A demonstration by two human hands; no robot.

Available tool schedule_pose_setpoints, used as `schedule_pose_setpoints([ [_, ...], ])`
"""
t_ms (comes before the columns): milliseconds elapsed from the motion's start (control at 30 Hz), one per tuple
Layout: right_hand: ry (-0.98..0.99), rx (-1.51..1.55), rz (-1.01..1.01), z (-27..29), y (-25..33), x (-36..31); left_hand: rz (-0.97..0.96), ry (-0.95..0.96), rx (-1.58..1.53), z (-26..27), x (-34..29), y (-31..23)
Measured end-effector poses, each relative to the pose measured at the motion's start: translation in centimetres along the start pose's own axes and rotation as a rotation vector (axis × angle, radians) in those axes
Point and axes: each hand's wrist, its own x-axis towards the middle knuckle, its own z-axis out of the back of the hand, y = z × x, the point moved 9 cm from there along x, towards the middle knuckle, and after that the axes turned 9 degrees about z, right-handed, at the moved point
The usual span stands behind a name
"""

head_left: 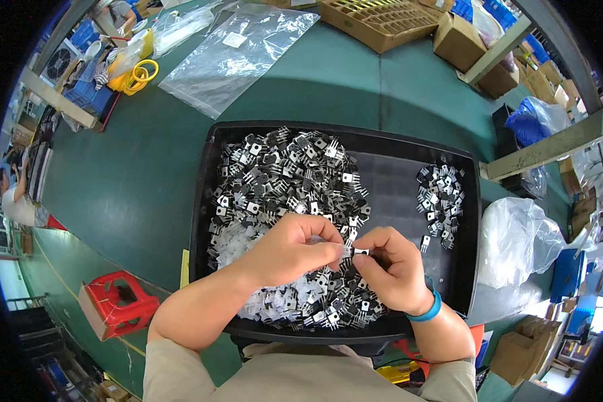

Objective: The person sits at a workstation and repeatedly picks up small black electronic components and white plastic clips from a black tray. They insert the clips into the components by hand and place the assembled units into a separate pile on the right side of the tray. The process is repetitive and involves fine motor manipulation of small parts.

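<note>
- The left hand (284, 251) is above the black tray (337, 134); its fingers are closed in a pinch on a small pale piece (347, 252), whose exact shape is too small to tell;
- The right hand (394, 271) is just beside it; its fingers are gripping a small component (361, 252) with a shiny metal tab, and the fingertips of both hands come close together; whether the component and the pale piece touch, I cannot tell;
- Around the right wrist there is a teal wristband (427, 309);
- Below the hands, a large heap of components (291, 171), dark with silvery tabs and legs, fills the left part of the tray; translucent white pieces (234, 244) lie on its nearer left part;
- Along the right side of the tray there is a smaller group of components (440, 197); one single component (425, 243) lies at its lower left end;
- The tray rests on the green surface (134, 174); beyond it are a clear plastic bag (248, 57) and a cardboard box with compartments (382, 20).
</note>
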Motion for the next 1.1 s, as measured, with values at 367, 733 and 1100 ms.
schedule_pose_setpoints([
  [367,0.024,0.085,-0.004,-0.5,-1.1,0.0,0.022,0.010,0.058,-0.3,-0.2,-0.3],
  [733,-0.113,0.485,-0.251,2.0,-4.0,1.3,-0.062,0.052,-0.356,0.8,-0.5,-1.4],
  [1100,0.280,-0.938,-0.190,-0.3,-7.0,0.1,-0.174,0.061,-0.392,0.6,-0.4,-1.8],
])
